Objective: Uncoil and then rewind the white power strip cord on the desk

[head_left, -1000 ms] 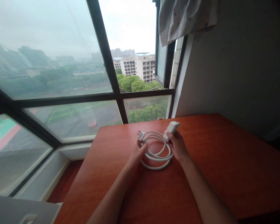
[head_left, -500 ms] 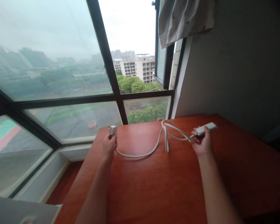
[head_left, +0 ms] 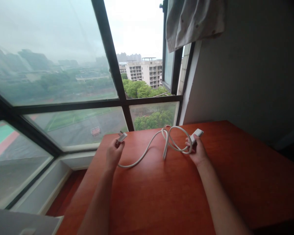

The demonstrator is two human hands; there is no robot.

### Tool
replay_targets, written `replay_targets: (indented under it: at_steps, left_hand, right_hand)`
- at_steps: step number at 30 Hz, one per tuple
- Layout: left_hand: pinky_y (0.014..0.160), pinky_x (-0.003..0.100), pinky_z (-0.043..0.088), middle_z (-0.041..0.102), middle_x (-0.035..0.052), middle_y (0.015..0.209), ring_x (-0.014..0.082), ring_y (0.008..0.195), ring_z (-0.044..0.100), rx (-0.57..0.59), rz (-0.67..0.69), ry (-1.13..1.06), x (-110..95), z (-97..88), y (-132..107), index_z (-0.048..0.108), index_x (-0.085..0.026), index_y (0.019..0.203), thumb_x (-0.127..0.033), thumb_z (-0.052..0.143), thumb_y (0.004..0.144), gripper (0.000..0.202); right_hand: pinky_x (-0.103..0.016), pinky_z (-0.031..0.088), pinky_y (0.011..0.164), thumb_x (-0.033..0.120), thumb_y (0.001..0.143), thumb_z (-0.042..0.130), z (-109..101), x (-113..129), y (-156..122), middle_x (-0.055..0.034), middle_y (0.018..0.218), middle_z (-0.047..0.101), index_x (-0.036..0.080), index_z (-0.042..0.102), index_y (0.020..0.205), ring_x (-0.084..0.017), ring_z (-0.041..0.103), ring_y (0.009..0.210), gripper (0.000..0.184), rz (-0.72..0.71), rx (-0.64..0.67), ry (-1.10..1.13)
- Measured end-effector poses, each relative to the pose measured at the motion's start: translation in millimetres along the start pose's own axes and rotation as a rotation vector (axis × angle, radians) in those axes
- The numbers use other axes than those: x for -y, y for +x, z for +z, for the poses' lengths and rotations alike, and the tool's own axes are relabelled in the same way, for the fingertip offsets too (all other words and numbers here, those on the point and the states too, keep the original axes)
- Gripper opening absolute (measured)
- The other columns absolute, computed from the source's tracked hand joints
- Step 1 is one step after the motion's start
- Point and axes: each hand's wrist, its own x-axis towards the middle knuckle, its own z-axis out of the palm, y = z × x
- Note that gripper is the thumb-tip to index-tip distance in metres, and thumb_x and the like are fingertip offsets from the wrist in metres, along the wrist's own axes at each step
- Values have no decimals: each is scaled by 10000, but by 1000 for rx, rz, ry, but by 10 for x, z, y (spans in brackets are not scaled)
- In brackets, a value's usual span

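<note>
My left hand (head_left: 114,152) grips a white plug (head_left: 122,136), its metal prongs pointing up and away. From there a white cable (head_left: 139,160) sags toward the tabletop and runs right into loose loops between the hands. At the cable's other end, my right hand (head_left: 198,151) is closed around a white power strip (head_left: 196,134), tilted up to the right. One loop of the cable hangs just in front of the right fingers. Both hands are above the reddish-brown table (head_left: 156,195).
Beyond the table's far edge stands a dark-framed window (head_left: 122,104), with one sash open on the right. A pale curtain (head_left: 193,23) hangs at the upper right beside a grey wall (head_left: 247,75). Low at the left is a white ledge (head_left: 75,160).
My right hand has moved left with the power strip, closer to my left hand. The cable has slackened and its loops have shifted left. The plug has tilted to the right.
</note>
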Motion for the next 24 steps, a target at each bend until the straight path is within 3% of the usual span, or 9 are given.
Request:
replay_targets:
  at_steps: [3, 5, 9, 11, 15, 18, 20, 22, 24]
  left_hand:
    - [453, 194, 313, 490, -36, 599, 92, 488, 415, 221, -109, -168, -100, 198, -131, 593, -170, 801, -453, 629, 729, 294]
    - [465, 204, 340, 536, -24, 633, 102, 487, 449, 243, -130, -186, -117, 295, -184, 581, -174, 870, -447, 601, 759, 296]
    - [621, 273, 429, 670, 54, 844, 186, 669, 606, 121, -39, 256, -37, 335, -169, 554, -192, 1114, -293, 553, 802, 328]
    - [683, 314, 438, 685, 101, 959, 242, 786, 645, 81, -69, 495, 37, 301, -138, 513, -189, 1213, -270, 524, 826, 395]
    - [791, 345, 445, 621, 179, 1152, 297, 1014, 616, 163, -108, 754, 178, 257, -128, 467, -139, 1287, -283, 491, 859, 452]
    - [903, 378, 419, 563, 192, 1218, 316, 1121, 544, 213, -37, 893, 213, 288, -178, 483, -126, 1278, -291, 520, 840, 469]
    - [968, 427, 384, 526, 191, 1270, 345, 1211, 465, 159, 37, 913, 189, 333, -223, 509, -149, 1262, -274, 548, 820, 461]
    - [1012, 456, 355, 527, 176, 1278, 349, 1258, 415, 146, 149, 823, 136, 399, -269, 555, -173, 1219, -238, 544, 822, 402]
    - [1016, 436, 368, 583, 150, 1207, 319, 1197, 477, 259, 258, 628, 74, 490, -318, 607, -187, 1158, -223, 532, 835, 334]
  right_hand:
    - [-137, 187, 271, 492, 702, 693, 48, -75, -24, 69, 544, 504, 202, 486, 755, -36, 320, 338, 360, 118, 66, -9]
    - [-131, 189, 276, 485, 718, 681, 77, -116, -41, 71, 522, 493, 190, 489, 740, -21, 276, 322, 352, 177, 97, -19]
    - [-127, 235, 282, 444, 709, 710, 108, -163, -56, 66, 539, 507, 197, 480, 745, -42, 360, 360, 339, 156, 81, -41]
    - [-125, 257, 284, 419, 698, 728, 108, -173, -54, 64, 570, 523, 205, 473, 752, -53, 408, 391, 337, 140, 80, -40]
    - [-123, 286, 301, 393, 665, 761, 110, -178, -62, 59, 610, 545, 202, 478, 774, -54, 437, 417, 358, 163, 94, -50]
    - [-119, 274, 312, 397, 650, 769, 129, -172, -97, 49, 619, 556, 190, 498, 800, -53, 442, 425, 372, 184, 106, -99]
    - [-114, 251, 317, 411, 660, 758, 146, -166, -129, 43, 637, 566, 185, 516, 829, -50, 440, 428, 372, 202, 131, -141]
    - [-112, 230, 323, 426, 678, 741, 159, -164, -161, 36, 654, 574, 179, 534, 851, -43, 430, 427, 365, 229, 189, -173]
    - [-114, 222, 331, 433, 696, 728, 166, -169, -193, 28, 675, 582, 174, 551, 865, -36, 417, 427, 356, 267, 267, -201]
